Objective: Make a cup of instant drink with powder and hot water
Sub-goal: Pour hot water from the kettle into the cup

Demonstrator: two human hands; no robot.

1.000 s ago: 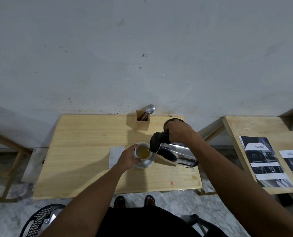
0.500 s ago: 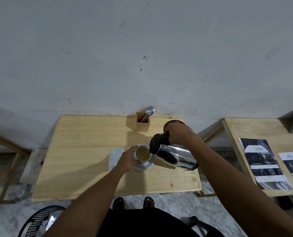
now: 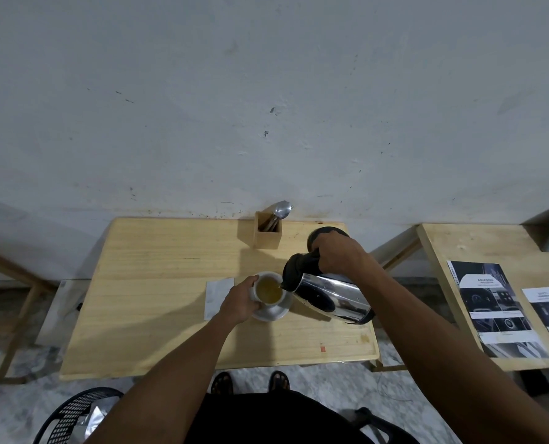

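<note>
A white cup (image 3: 268,290) with yellowish liquid inside stands on a white saucer (image 3: 274,311) in the middle of the wooden table (image 3: 158,283). My left hand (image 3: 239,303) grips the cup's left side. My right hand (image 3: 339,253) holds the black handle of a shiny steel kettle (image 3: 329,298), which is tilted with its spout over the cup's right rim. A flat white sachet or paper (image 3: 217,291) lies just left of the cup, partly under my left hand.
A wooden holder (image 3: 267,231) with a metal spoon (image 3: 282,209) stands at the table's back edge by the wall. A black kettle base (image 3: 315,233) sits behind my right hand. A second table (image 3: 459,248) with printed sheets (image 3: 491,309) is at right. A black mesh bin (image 3: 71,415) stands lower left.
The kettle stays tilted over the cup and both hands hold their places. The view has shifted slightly.
</note>
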